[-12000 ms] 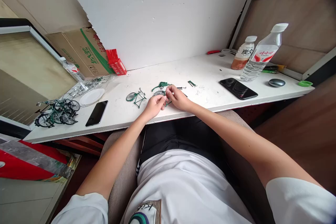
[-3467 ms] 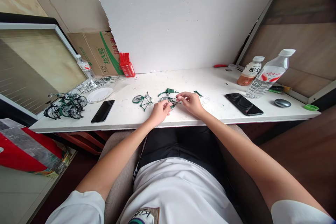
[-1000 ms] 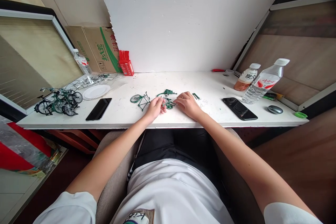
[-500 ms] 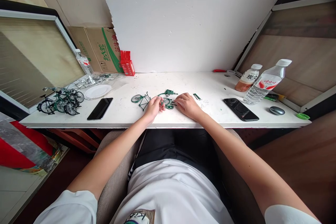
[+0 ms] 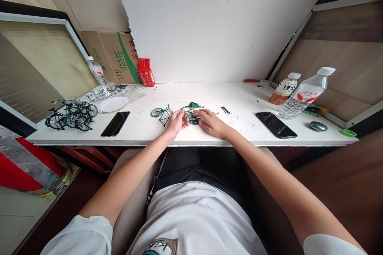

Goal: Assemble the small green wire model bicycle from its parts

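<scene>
My left hand [image 5: 176, 123] is closed in a pinch over the table; what its fingertips hold is too small to make out. Close on its left lies a partly built green model bicycle [image 5: 164, 115], its frame and one spoked wheel showing. My right hand [image 5: 211, 122] rests palm down with its fingers stretched out and apart, over small green parts [image 5: 194, 121] beside the left fingertips. These parts are partly hidden by the fingers. Just behind both hands is a green model piece [image 5: 194, 105]. A pair of thin green strips [image 5: 225, 110] lies right of my right hand.
Several model bicycles [image 5: 72, 116] cluster at the left, near white plates [image 5: 113, 104] and a phone [image 5: 115, 124]. On the right stand a brown drink bottle [image 5: 284, 89] and a water bottle [image 5: 306, 95], with a second phone [image 5: 275, 124] and a mouse [image 5: 318, 126] in front.
My right hand has shifted slightly left, its fingers now spread further over the small green parts. My left hand keeps its pinch in nearly the same place.
</scene>
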Demonstrator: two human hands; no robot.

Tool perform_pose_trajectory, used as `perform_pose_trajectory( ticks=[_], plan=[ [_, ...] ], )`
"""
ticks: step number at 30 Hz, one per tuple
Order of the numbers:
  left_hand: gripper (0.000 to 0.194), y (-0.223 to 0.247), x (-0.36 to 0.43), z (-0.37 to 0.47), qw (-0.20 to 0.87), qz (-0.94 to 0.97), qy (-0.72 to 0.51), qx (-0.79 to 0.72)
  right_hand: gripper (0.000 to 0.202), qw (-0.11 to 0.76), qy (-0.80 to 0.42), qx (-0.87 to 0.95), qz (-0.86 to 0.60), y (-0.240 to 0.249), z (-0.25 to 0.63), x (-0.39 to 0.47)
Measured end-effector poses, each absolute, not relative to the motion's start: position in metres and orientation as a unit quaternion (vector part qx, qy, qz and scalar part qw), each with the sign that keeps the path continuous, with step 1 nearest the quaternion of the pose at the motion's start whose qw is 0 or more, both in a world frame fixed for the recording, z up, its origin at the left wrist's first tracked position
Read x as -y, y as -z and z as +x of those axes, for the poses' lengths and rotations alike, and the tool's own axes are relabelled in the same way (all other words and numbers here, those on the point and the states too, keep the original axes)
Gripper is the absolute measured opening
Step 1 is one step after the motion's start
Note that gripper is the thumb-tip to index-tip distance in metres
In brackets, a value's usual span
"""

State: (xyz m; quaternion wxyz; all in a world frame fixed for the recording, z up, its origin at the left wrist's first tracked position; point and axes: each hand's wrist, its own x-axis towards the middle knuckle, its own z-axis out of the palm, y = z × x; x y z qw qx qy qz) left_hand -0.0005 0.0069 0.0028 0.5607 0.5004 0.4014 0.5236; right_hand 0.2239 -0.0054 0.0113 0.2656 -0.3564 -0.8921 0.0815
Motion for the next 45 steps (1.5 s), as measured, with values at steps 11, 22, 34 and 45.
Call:
perform_pose_trajectory(
  ticks=[11,22,34,45],
  plan=[
    [0.02,-0.004,-0.005,0.003,0.54,0.507,-0.522,-0.423,0.033,0.302,-0.042,0.851,-0.426,-0.001,0.226,-0.002],
    [0.011,0.0,-0.012,-0.001,0.533,0.428,-0.611,-0.4,0.04,0.27,-0.007,0.856,-0.44,-0.008,0.193,-0.015],
    [0.015,-0.004,-0.012,0.0,0.554,0.361,-0.651,-0.373,0.032,0.157,0.072,0.861,-0.479,-0.015,0.152,-0.032],
    [0.012,-0.005,-0.009,0.004,0.524,0.382,-0.641,-0.41,0.042,0.322,0.021,0.754,-0.572,-0.019,0.189,-0.053]
  ],
)
